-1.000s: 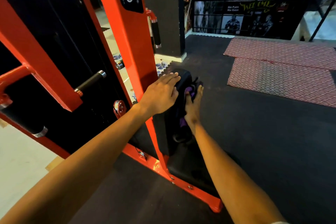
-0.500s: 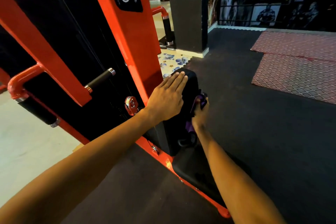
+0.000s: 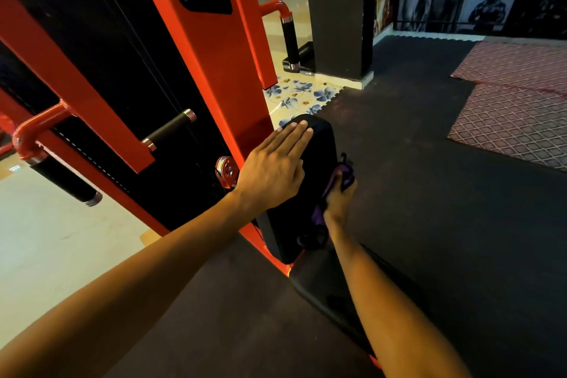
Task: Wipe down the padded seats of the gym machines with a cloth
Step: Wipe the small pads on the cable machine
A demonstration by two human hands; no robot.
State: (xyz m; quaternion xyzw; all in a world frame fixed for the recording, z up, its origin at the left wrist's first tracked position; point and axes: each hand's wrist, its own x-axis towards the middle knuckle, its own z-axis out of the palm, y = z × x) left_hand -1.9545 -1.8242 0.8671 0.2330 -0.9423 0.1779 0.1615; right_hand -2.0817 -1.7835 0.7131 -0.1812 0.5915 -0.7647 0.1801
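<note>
The left hand [image 3: 273, 164] lies flat on the top edge of the black back pad [image 3: 319, 144], its fingers [image 3: 296, 135] straight and close together, pointing toward 1 o'clock, not gripping anything. The right hand [image 3: 339, 202] is just at 4 o'clock of the left, against the pad's front face, fingers clamped on a bunched purple cloth [image 3: 345, 173]. The cloth touches the pad approx. halfway down; a bit of it hangs below the wrist. The black seat pad [image 3: 316, 282] sits under the right forearm, at 6 o'clock of the back pad, tilted, w/ its near end toward the camera. Both pads are fixed to the orange machine frame [image 3: 211, 70], which rises at 11 o'clock of the hands. On the frame, at 9 o'clock of the left hand, a small pulley [image 3: 225, 170] and a black handle grip [image 3: 168, 129] show. Dark rubber floor [image 3: 429, 209] spreads to 3 o'clock; red patterned mats [image 3: 509, 120] lie at 2 o'clock, well apart from the machine.
</note>
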